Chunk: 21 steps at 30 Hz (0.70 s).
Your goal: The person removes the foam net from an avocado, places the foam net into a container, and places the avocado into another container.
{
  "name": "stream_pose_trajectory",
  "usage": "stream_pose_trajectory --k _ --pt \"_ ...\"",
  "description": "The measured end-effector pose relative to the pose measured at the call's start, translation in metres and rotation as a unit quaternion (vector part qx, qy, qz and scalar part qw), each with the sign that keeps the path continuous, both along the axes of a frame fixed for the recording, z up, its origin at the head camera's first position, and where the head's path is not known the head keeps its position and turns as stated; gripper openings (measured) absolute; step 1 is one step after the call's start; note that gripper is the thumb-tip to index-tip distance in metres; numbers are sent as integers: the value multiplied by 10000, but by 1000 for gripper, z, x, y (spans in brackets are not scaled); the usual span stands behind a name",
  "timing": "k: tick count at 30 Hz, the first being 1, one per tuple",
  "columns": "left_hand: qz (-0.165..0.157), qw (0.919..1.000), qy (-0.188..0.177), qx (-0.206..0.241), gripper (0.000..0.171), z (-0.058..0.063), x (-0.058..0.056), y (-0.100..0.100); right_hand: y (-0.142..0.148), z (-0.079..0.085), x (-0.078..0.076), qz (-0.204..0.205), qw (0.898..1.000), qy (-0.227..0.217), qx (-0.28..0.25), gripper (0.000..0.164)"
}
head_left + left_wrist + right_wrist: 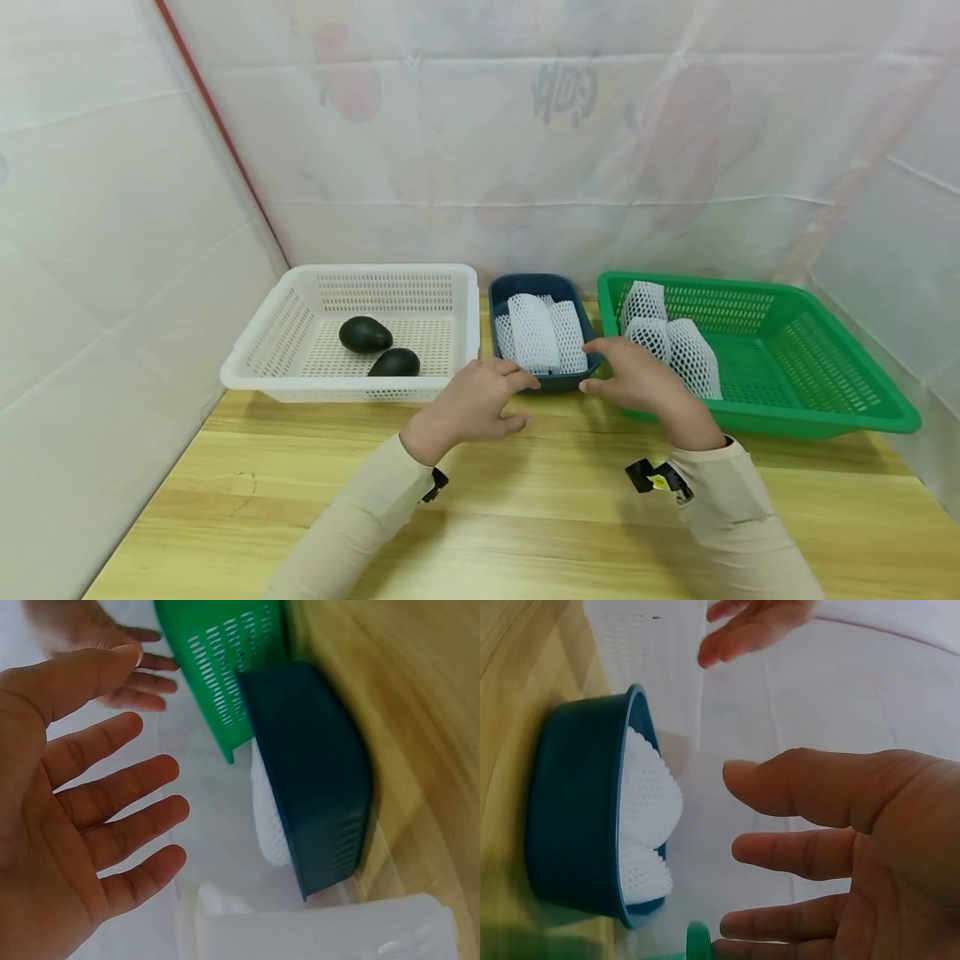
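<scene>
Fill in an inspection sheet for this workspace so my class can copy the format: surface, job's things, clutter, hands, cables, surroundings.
Surface: wood-grain tabletop.
Job's things: white basket at left with two dark avocados; dark blue basket in the middle holding white foam nets; green basket at right with more nets at its left end, contents unclear.
Clutter: nothing seen.
Hands: left hand and right hand both open, holding nothing, either side of the blue basket's near end.
Cables: nothing seen.
Surroundings: pale, faintly patterned sheeting behind the baskets.
</scene>
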<state>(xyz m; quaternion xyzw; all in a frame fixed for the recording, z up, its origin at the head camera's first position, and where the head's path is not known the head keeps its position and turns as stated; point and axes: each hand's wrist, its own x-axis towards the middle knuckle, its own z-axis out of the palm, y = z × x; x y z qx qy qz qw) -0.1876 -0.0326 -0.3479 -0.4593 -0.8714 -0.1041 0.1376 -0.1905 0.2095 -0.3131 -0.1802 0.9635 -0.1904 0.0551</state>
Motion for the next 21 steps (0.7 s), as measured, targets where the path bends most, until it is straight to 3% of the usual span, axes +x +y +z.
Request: stream_pose_trajectory --k 6,11,15,21 --pt "-73 9990 -311 -298 38 -8 0 7 10 0 -2 32 10000 -1 -7 51" --pt "-136 9986 -285 -414 41 -13 0 11 18 -3 -5 -52 10000 -35 -15 49" --pt "-84 9989 -283 -367 41 -15 -2 13 25 -5 -7 -126 9999 -87 -75 49" --pt "57 9974 -578 -438 42 -19 -3 20 34 -6 -10 -244 9994 -132 -189 50"
